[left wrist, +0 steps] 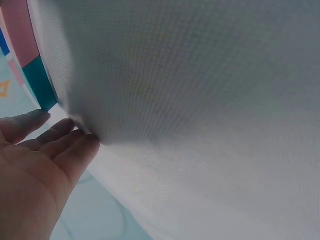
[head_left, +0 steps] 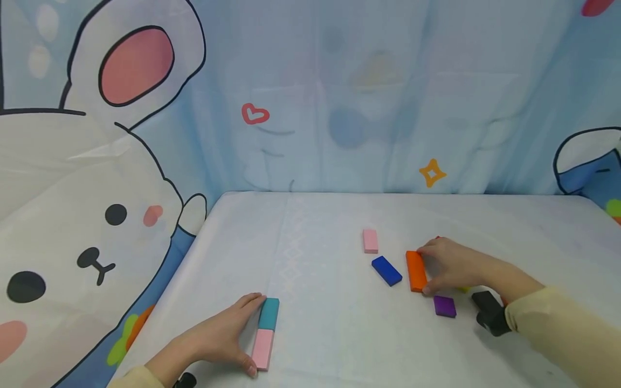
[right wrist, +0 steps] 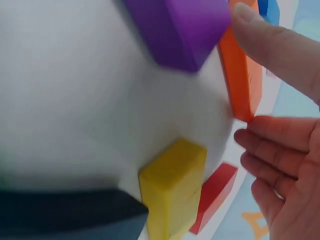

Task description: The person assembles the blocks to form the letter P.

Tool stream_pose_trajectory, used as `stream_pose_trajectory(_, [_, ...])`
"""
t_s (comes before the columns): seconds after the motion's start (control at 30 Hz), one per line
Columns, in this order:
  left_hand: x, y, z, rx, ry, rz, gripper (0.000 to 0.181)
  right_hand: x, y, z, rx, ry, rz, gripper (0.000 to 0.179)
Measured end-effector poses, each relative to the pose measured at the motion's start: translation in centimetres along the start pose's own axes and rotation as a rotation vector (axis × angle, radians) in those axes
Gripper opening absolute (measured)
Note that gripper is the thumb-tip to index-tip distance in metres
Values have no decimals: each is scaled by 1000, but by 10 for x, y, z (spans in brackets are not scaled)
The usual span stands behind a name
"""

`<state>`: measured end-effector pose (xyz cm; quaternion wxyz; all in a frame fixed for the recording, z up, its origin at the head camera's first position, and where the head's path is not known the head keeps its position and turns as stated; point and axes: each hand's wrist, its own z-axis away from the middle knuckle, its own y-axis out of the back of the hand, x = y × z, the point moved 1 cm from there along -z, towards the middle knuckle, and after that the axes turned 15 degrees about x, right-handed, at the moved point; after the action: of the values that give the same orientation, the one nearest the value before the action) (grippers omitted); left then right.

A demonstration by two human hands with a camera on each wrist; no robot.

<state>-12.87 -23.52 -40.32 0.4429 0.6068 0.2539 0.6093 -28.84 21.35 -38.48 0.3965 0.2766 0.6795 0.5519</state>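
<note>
My left hand (head_left: 218, 334) spans a short row of two blocks, a teal block (head_left: 269, 313) and a pink block (head_left: 263, 349) standing end to end. Its fingertips touch the teal block's far end, and the thumb is at the pink block's near end. On the right side, my right hand (head_left: 458, 264) pinches an orange block (head_left: 415, 271) lengthwise, thumb at the near end and index finger at the far end. That block rests on the table. A purple block (right wrist: 185, 32) lies near the right thumb. Beneath the right hand are a yellow block (right wrist: 172, 185) and a red block (right wrist: 215, 197).
Left of the orange block lies a blue block (head_left: 387, 270), and a second pink block (head_left: 370, 241) sits farther back. A white cloth covers the table (head_left: 330, 323). Behind it hangs a light blue printed curtain (head_left: 310, 140). A black wrist device (head_left: 490, 313) is by the right wrist.
</note>
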Motion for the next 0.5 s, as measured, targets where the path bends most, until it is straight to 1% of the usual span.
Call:
stream_pose_trajectory(0.27, [1, 0, 0, 4, -1, -3, 126, -21, -8, 13, 42, -21, 115, 91])
stream_pose_trajectory(0.5, [2, 0, 0, -2, 8, -1, 126, -34, -11, 25, 58, -4, 135, 88])
